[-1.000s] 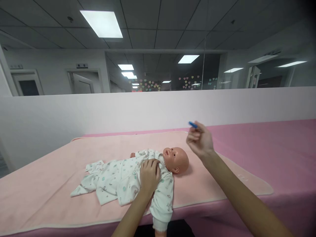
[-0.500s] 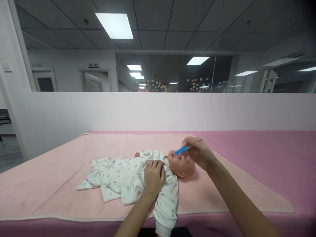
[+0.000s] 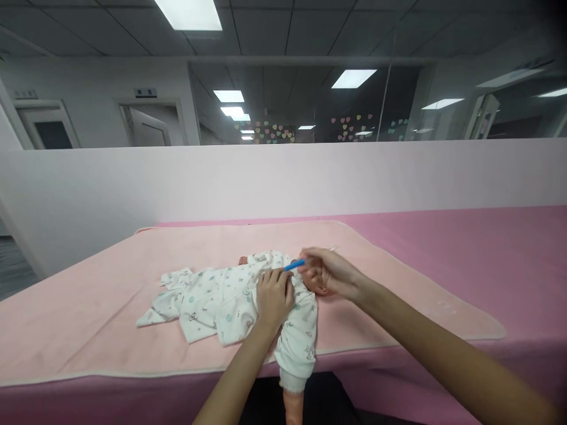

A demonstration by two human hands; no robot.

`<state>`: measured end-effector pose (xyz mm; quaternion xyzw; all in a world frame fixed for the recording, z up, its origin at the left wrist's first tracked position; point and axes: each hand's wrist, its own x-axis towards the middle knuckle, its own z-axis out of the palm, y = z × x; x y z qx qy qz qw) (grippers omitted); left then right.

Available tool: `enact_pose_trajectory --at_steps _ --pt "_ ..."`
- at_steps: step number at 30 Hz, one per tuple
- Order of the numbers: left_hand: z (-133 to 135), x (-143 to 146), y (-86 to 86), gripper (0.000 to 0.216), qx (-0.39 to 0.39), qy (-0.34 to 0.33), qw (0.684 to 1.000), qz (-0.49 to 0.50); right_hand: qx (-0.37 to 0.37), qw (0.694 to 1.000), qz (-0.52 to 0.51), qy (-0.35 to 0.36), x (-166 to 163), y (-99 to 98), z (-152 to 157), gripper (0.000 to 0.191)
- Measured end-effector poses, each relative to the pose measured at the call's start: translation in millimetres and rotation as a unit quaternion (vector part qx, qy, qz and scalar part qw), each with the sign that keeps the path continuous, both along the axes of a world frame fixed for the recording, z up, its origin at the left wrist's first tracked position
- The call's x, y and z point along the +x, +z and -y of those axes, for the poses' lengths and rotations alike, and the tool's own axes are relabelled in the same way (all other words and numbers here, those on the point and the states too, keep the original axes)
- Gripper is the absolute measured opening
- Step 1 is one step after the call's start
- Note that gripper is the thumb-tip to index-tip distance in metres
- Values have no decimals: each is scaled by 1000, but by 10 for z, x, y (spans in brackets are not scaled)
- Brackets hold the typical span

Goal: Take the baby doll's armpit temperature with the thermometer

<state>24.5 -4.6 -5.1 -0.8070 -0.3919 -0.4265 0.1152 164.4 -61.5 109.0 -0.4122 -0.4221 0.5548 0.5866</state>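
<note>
A baby doll (image 3: 230,298) in white printed clothes lies on its back on a light pink blanket (image 3: 88,307), head to the right. My left hand (image 3: 272,295) rests closed on the doll's chest, gripping the clothes near the collar. My right hand (image 3: 330,273) covers most of the doll's head and pinches a thin stick with a blue end (image 3: 295,265). The blue end points left, toward the doll's neck, just above my left hand. One doll arm hangs over the blanket's near edge (image 3: 295,360).
The blanket lies on a long table with a darker pink cover (image 3: 487,254) that runs off to the right. A white partition wall (image 3: 283,177) stands behind the table, with glass above it. A doorway (image 3: 146,127) shows at the far left.
My right hand came down from above the table with the blue-tipped stick and now lies over the doll's head, the tip near its neck. My left hand stayed on the chest.
</note>
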Motion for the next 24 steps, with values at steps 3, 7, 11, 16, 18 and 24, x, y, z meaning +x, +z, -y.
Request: enact_pose_trajectory --at_steps 3,7,11,16,18,24 --pt "-1 2 8 19 -10 -12 1000 -2 119 990 23 -70 45 65 20 22" --pt "-4 6 19 19 -8 -10 1000 4 119 989 84 -40 43 134 3 24" --pt "2 7 30 20 2 -6 1000 -4 133 986 97 -30 23 214 19 27" --pt "7 5 32 21 9 -6 1000 -6 203 961 185 15 227 475 206 22" --pt "12 4 32 21 10 -4 1000 -7 250 959 131 -17 281 496 295 18" --pt "16 -1 23 21 -1 -6 1000 -11 229 946 225 44 241 258 316 27"
